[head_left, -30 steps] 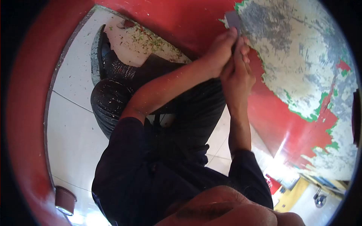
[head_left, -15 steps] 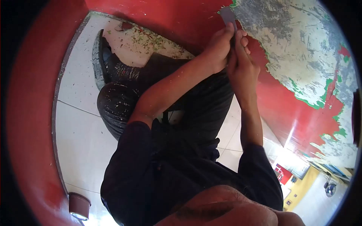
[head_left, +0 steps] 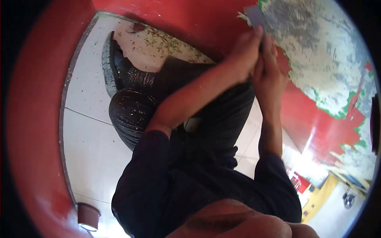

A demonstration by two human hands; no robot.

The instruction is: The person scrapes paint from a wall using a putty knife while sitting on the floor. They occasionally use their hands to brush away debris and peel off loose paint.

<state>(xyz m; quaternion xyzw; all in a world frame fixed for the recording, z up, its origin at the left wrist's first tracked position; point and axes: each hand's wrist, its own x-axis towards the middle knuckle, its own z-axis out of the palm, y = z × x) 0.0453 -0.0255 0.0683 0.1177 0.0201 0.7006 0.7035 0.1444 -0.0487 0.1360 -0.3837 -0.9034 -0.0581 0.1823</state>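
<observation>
A flat grey scraper point(head_left: 255, 16) is pressed to the wall, its blade at the border between red paint and bared grey-white wall point(head_left: 317, 51). My left hand point(head_left: 247, 49) is closed around its handle, with the thumb lying along the tool toward the blade. My right hand point(head_left: 270, 71) is also closed on the handle, from the right side, with fingers overlapping the left hand. Most of the handle is hidden by my fingers. A small pale curl of paint point(head_left: 241, 16) stands off the wall beside the blade's edge. Green paint shows along the peeled border.
Paint flakes point(head_left: 162, 41) lie scattered on the white floor tiles point(head_left: 87, 139) by the red wall. My bent leg and shoe point(head_left: 109, 63) rest there, speckled with chips. A brown pot-like container point(head_left: 88, 216) stands at lower left. A fan point(head_left: 349, 200) is far off at lower right.
The scraper and both hands appear farther right in view, while the whole scene has also shifted somewhat right. A pale paint curl at the blade now looks larger.
</observation>
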